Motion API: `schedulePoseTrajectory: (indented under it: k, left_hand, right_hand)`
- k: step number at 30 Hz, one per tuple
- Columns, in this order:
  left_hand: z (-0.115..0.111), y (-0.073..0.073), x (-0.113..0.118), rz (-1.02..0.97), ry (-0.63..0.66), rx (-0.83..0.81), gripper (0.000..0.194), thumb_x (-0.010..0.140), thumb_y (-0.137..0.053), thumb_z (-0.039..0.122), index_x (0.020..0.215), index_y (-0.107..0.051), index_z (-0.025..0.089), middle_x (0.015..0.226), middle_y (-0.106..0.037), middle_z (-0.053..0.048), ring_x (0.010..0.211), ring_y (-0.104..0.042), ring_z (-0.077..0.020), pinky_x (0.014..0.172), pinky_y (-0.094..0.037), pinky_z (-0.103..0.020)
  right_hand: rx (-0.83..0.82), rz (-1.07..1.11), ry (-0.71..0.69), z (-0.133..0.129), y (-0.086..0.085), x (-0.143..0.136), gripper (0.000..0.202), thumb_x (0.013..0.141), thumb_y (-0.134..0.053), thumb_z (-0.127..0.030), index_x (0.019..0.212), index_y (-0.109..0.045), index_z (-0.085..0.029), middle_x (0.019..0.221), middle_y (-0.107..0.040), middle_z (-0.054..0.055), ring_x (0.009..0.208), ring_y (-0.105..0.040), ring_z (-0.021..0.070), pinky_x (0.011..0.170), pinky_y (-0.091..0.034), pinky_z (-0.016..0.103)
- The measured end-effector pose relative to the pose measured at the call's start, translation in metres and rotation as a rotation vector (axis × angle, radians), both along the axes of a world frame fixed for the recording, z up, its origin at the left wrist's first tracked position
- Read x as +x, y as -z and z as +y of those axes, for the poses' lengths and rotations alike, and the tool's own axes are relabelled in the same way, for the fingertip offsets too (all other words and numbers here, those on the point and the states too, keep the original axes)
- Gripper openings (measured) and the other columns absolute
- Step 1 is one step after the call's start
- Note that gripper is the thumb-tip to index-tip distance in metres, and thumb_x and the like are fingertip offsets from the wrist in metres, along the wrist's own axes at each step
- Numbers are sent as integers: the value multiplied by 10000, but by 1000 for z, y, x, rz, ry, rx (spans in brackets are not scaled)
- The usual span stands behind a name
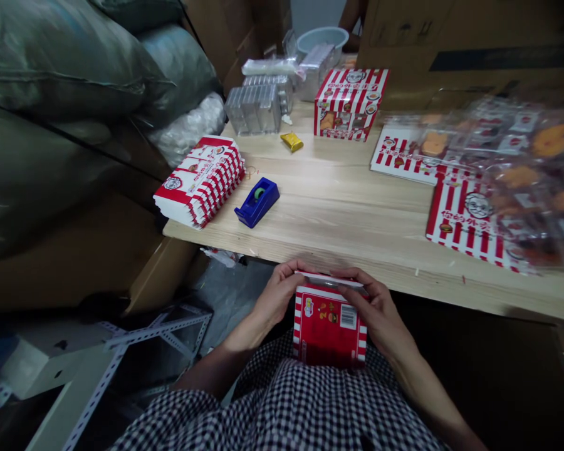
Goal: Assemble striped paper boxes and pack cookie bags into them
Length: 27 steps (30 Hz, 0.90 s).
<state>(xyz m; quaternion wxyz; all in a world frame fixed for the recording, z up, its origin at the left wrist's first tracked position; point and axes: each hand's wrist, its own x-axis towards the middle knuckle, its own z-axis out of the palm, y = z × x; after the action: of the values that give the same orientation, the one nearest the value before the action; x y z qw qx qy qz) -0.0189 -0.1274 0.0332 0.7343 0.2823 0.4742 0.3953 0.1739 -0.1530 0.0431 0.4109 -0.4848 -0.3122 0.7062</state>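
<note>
A red and white striped box (329, 329) with a barcode on its face is held at my lap, just below the table's front edge. My left hand (281, 289) grips its upper left corner, fingers on the top flap. On the upper right side, my right hand (369, 304) has its fingers and thumb closed around the flap edge. A blue tape dispenser (257, 202) lies on the table ahead and to the left. Beside it is a stack of flat striped boxes (202, 178). An assembled striped box (350, 105) stands farther back.
On the wooden table (329, 207) are a yellow packet (292, 141), clear plastic trays (254, 109) and, at right, bagged toy food pieces (521, 181) over flat striped sheets (465, 219). Large grey sacks (61, 69) are at left. A person's arm shows at the back.
</note>
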Motion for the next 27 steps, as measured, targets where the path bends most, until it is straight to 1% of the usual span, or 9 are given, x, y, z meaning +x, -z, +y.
schedulePoseTrajectory:
  k: [2,5,8,12,17,20,23,25,27]
  left_hand:
    - [2,-3,-2,-3,74,33,150,774,-697,174,916,-728,138,803,-749,-40,638,-652,-116,644,-480,-216]
    - [5,-9,-11,-20,219,85,280,826,-725,272,1071,-735,138,954,-768,-87,802,-706,-161,796,-516,-272]
    - [7,-8,-19,-8,287,123,356,857,-714,315,1176,-718,157,1067,-761,-104,911,-714,-186,904,-504,-314]
    - [8,0,-20,20,302,123,365,885,-688,324,1219,-706,178,1097,-759,-104,953,-713,-200,930,-499,-332]
    - [10,1,-13,-8,323,119,351,891,-678,312,1219,-705,189,1128,-749,-103,959,-711,-204,909,-502,-326]
    - [10,-3,-7,-41,316,55,338,886,-673,299,1203,-706,184,1126,-747,-98,950,-707,-197,886,-499,-309]
    - [9,-4,0,-84,266,-23,287,866,-652,238,1136,-724,173,1092,-752,-88,898,-703,-174,843,-498,-281]
    - [9,-3,3,-75,215,-45,253,833,-643,191,1064,-741,155,1006,-763,-82,806,-693,-149,778,-495,-254]
    - [9,-3,5,-65,183,-45,242,812,-652,174,1034,-745,148,948,-765,-77,764,-683,-136,748,-489,-240]
  right_hand:
    - [-7,47,-15,0,-1,9,289,862,-702,-363,1132,-696,-261,1171,-719,53,1000,-702,232,845,-553,339]
    - [-20,223,-40,-1,3,29,373,894,-628,-372,1253,-661,-277,1295,-674,63,1198,-624,277,1006,-501,424]
    - [-62,316,-34,-5,9,42,463,894,-629,-329,1354,-587,-310,1373,-630,39,1281,-571,262,1103,-432,442]
    - [-112,341,20,-7,13,39,464,898,-629,-275,1357,-578,-313,1344,-653,30,1217,-623,213,1115,-425,391]
    - [-177,438,17,3,15,36,384,808,-652,-269,1190,-682,-284,1154,-746,37,1062,-697,240,990,-519,419]
    - [-186,425,44,6,25,37,310,780,-660,-241,1083,-716,-277,1091,-762,23,984,-710,233,951,-536,402]
    - [-157,396,84,2,40,35,197,792,-673,-258,982,-724,-276,1018,-769,6,913,-711,220,929,-541,391]
    - [-127,372,103,-2,47,33,144,817,-672,-293,951,-721,-278,1000,-768,4,915,-708,224,933,-540,401]
    - [-95,350,122,-5,48,31,116,829,-669,-317,926,-718,-274,1022,-764,9,962,-701,232,963,-527,406]
